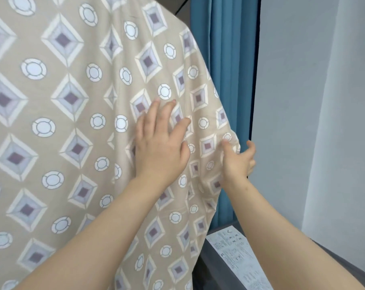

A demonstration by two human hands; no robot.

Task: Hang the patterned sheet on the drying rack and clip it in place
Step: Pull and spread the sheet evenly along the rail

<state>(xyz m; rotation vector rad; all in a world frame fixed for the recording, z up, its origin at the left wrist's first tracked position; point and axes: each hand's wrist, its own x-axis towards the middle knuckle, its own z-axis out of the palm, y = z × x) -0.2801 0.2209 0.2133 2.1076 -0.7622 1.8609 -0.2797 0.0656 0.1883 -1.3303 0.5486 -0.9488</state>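
Over left and middle, patterned sheet [68,143]: hangs draped from above, with long folds running down.
Left hand [159,147]: flat, fingers spread, pressing on the cloth.
Right hand [239,159]: fingers curled round the sheet's right edge, gripping it.
Handling: probably light, soft and limp, and it may slide off; best held at the edge.
Hidden: drying rack is not seen, perhaps under the cloth; no clips in view; sheet's top and bottom are cut off.
Behind, far right: blue curtain [223,59].

Beige diamond-and-circle patterned sheet [72,122], hanging draped
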